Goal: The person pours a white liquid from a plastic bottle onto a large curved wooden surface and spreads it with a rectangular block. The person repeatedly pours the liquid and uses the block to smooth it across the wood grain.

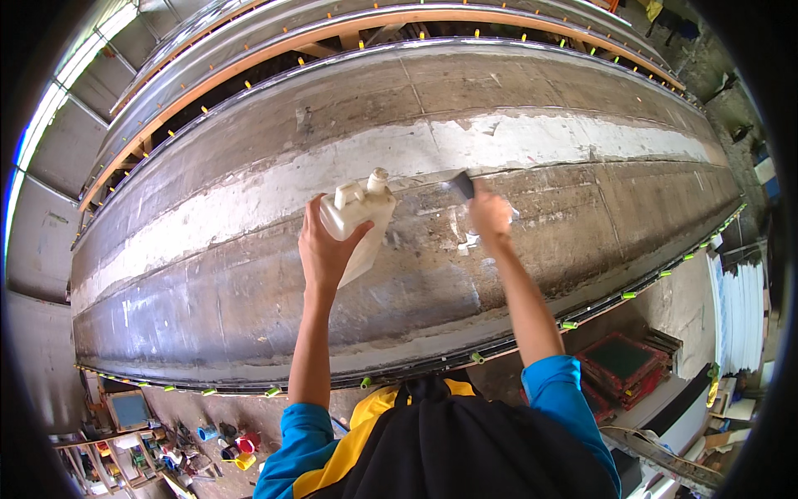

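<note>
My left hand is closed around a translucent white plastic jug, thumb on the near side and fingers on the far left side. The jug's neck points upward and a little away from me. To its right, my right hand grips a scraper with a dark, wide blade; the hand is slightly blurred. The blade is at the near edge of a white band running lengthwise along a long, stained brown-grey work surface. Small white patches lie on the surface beside my right hand.
Green clips line the near edge and yellow ones the far edge. Beyond lies a wooden beam. Red-framed screens are stacked at the lower right. Coloured containers stand on the floor at the lower left.
</note>
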A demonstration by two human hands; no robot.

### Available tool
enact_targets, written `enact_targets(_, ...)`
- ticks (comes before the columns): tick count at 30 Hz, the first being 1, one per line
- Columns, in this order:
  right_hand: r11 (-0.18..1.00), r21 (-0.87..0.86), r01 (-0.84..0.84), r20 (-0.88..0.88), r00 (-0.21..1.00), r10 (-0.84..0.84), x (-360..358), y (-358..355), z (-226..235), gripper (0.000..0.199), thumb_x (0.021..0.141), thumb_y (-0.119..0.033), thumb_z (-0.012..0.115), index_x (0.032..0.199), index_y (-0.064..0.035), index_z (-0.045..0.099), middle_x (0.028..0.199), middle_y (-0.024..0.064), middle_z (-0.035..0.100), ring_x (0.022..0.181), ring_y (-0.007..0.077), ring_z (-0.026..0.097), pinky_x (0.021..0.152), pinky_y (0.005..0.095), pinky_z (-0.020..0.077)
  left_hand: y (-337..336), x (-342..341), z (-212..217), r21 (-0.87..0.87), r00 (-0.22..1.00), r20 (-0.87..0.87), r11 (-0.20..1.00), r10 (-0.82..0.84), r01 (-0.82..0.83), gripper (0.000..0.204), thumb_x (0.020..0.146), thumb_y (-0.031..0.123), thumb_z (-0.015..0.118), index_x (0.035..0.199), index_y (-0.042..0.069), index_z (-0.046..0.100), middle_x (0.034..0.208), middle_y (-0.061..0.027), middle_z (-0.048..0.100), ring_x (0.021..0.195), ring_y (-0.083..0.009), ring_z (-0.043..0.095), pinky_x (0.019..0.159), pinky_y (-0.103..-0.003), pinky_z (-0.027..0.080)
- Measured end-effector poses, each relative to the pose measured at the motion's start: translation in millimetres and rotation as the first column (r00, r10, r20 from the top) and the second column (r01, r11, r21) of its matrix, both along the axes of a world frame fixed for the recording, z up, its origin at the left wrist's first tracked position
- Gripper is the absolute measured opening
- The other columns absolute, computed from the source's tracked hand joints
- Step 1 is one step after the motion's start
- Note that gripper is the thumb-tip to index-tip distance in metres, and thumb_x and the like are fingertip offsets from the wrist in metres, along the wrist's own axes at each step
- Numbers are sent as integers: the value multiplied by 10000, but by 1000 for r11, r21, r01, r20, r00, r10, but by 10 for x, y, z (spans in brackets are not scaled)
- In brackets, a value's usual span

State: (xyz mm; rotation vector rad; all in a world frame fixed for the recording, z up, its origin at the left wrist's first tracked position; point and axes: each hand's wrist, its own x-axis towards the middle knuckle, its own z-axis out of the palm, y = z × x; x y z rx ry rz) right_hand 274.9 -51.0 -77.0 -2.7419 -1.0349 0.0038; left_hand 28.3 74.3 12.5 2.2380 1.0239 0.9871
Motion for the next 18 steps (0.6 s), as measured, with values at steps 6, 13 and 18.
enact_targets(6, 977, -75, 201, 115, 975, -192, 387, -217, -133, 240, 866, -113, 483, 1081, -7, 474, 577, 124, 540, 395, 163, 493, 279, 260, 389, 59, -47, -95, -79, 1000, 10, 997, -5, 6, 762, 561, 329, 829, 1138, 9, 447, 1022, -195, 576, 917, -349, 586, 755, -412, 495)
enact_targets(13, 996, 69, -61, -15, 998, 62, -390, 339, -93, 188, 875, -125, 477, 1003, 13, 468, 651, 178, 578, 439, 212, 541, 320, 295, 458, 199, -132, -125, -83, 998, 39, 996, 43, -40, 743, 572, 313, 825, 1139, 18, 447, 1016, -190, 578, 920, -344, 586, 765, -409, 488)
enact_targets(18, 964, 2, 265, -109, 959, -263, -13, -332, 271, 411, 797, -152, 608, 1144, 4, 453, 816, 244, 614, 661, 322, 636, 499, 359, 552, 298, -451, -202, -127, 992, 51, 986, 112, -105, 745, 574, 311, 825, 1153, 40, 444, 1025, -185, 580, 927, -345, 584, 777, -411, 480)
